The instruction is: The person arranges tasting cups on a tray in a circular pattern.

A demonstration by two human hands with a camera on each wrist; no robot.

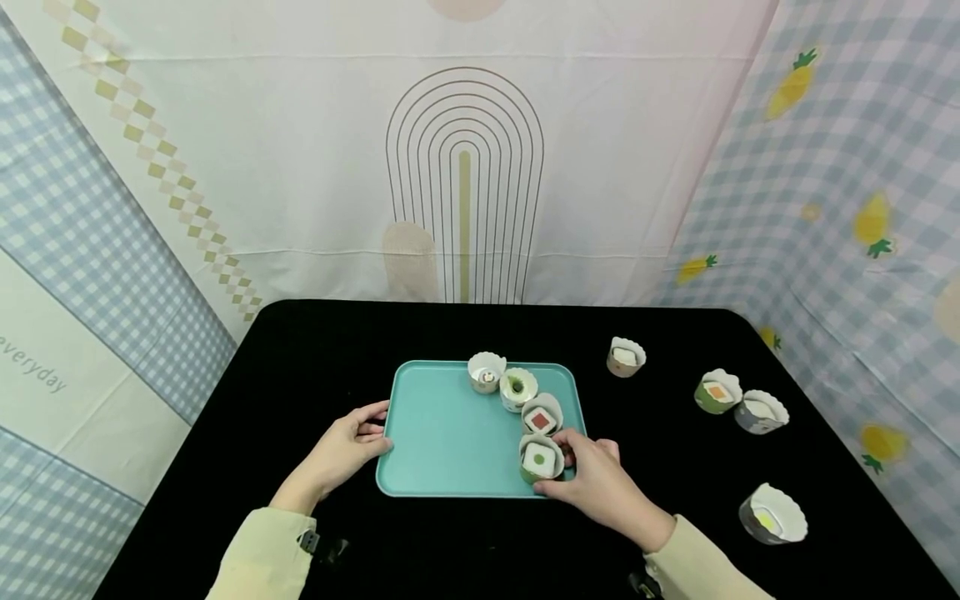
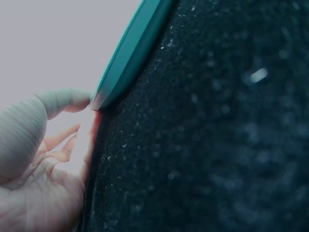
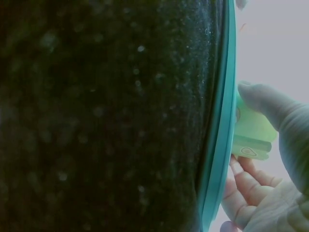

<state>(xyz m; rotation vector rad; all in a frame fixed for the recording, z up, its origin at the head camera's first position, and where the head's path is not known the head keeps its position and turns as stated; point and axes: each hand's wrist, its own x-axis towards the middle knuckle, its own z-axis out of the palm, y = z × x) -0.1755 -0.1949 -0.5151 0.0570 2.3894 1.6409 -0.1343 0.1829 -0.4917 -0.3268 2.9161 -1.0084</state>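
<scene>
A teal tray point(image 1: 457, 450) lies on the black table. My left hand point(image 1: 341, 454) touches its left edge with the thumb and fingertips; in the left wrist view the thumb tip point(image 2: 79, 100) meets the rim. At the tray's front right corner, my right hand point(image 1: 592, 483) holds a green paper baking cup between thumb and fingers. Inside that cup point(image 1: 528, 475) is a white square piece with a green dot point(image 1: 539, 459). Behind it, a cup with a red-marked white piece point(image 1: 540, 421), a cup with a green-and-white ring point(image 1: 517, 387) and a white cup point(image 1: 486, 375) form a curved row.
Right of the tray, a brown cup point(image 1: 626, 358) stands at the back. A green cup with an orange-marked piece point(image 1: 716, 392) sits beside a grey cup point(image 1: 761, 414). Another grey cup point(image 1: 772, 517), nearer the front, has something yellow inside. Patterned cloths hang behind the table and at both sides.
</scene>
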